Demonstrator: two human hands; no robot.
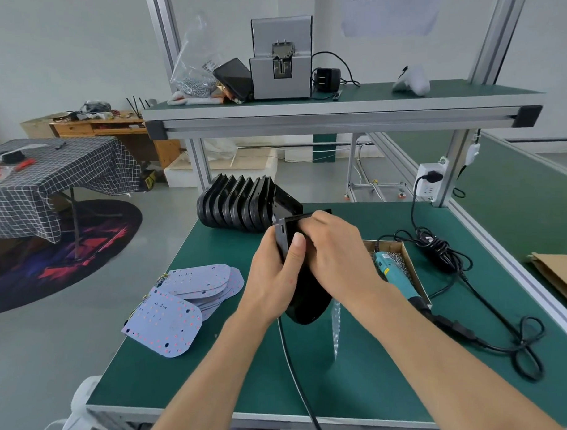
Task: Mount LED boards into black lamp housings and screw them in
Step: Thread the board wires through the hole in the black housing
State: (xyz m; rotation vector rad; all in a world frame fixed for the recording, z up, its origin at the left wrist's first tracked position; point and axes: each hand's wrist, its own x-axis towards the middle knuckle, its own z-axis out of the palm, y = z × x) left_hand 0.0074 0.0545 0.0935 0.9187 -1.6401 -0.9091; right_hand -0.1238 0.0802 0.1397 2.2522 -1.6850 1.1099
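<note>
Together our left hand (271, 276) and right hand (338, 254) grip one black lamp housing (306, 297), its long axis pointing toward us, the LED boards (182, 298) lying to its left, nearer our left hand.

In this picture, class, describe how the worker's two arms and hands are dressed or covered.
Both forearms are bare with no sleeve in view. The left hand and the right hand wear no gloves, and no rings, watch or wrist strap show. The fingernails are short and plain.
</note>
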